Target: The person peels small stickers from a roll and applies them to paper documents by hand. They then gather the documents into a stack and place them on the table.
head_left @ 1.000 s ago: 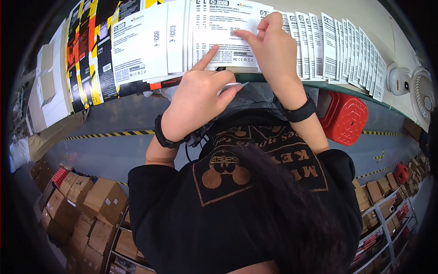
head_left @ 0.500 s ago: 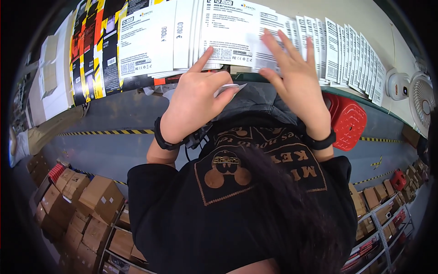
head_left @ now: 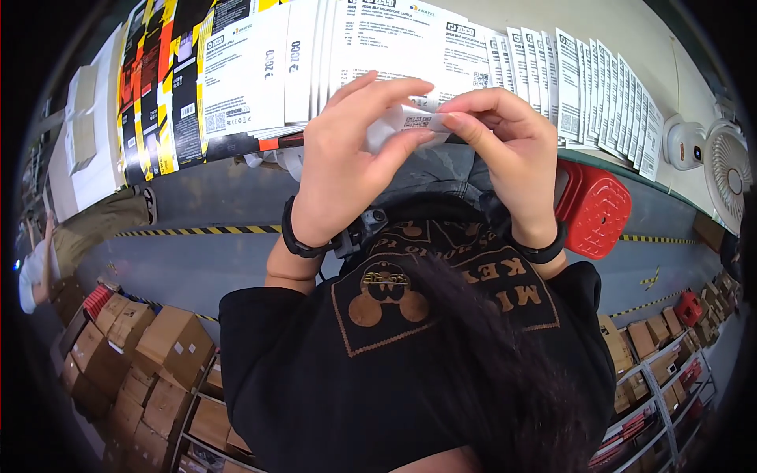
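My left hand (head_left: 335,158) is closed on a small, curled white label sheet (head_left: 418,124) printed with a square code. At the sheet's right end, my right hand (head_left: 509,142) pinches its edge between thumb and forefinger. Both hands are above the near edge of the table. Beyond them lie overlapping rows of flat white printed packages (head_left: 410,47), with dark text and small square codes. More of these white packages (head_left: 607,98) fan out to the right of my right hand.
Black, yellow and red printed packages (head_left: 158,94) lie at the left. A small white fan (head_left: 727,162) stands at the right end of the table (head_left: 631,24). Below the edge is a red stool (head_left: 603,209). Cardboard boxes (head_left: 175,344) are stacked behind me, and a person (head_left: 47,268) is at far left.
My right hand was spread over the white packages. It has drawn back and closed on the label sheet in my left hand. The person at far left has come further into view.
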A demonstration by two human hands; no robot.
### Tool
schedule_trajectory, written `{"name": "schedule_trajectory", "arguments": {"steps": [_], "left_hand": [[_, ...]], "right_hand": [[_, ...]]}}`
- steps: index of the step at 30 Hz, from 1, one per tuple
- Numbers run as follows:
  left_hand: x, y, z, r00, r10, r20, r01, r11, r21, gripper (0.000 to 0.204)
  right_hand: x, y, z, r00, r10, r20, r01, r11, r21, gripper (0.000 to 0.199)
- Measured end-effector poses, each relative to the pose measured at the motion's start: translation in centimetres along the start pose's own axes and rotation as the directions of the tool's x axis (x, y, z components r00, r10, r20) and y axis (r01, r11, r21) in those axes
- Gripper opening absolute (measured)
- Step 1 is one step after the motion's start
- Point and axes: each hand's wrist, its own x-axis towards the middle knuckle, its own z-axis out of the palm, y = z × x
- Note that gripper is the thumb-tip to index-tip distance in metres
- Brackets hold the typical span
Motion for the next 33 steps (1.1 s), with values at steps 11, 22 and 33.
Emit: {"name": "schedule_trajectory", "arguments": {"steps": [11, 22, 33], "left_hand": [[0.6, -1.4, -1.8, 0.96, 0.078, 0.269, -0.12, 0.982, 0.144, 0.008], [-0.5, -2.9, -0.9, 0.93, 0.086, 0.357, -0.195, 0.939, 0.284, 0.012], [-0.3, -2.7, -1.3, 0.907, 0.006, 0.42, -0.153, 0.936, 0.318, 0.01]], "right_hand": [[4.4, 1.8, -2.7, 0.948, -0.152, -0.281, 0.134, 0.988, -0.081, 0.01], [7.0, 5.6, 0.0, 0.975, -0.076, -0.208, 0.038, 0.982, -0.183, 0.017], [7.0, 5.6, 0.2, 0.975, -0.114, -0.192, 0.062, 0.964, -0.257, 0.026]]}}
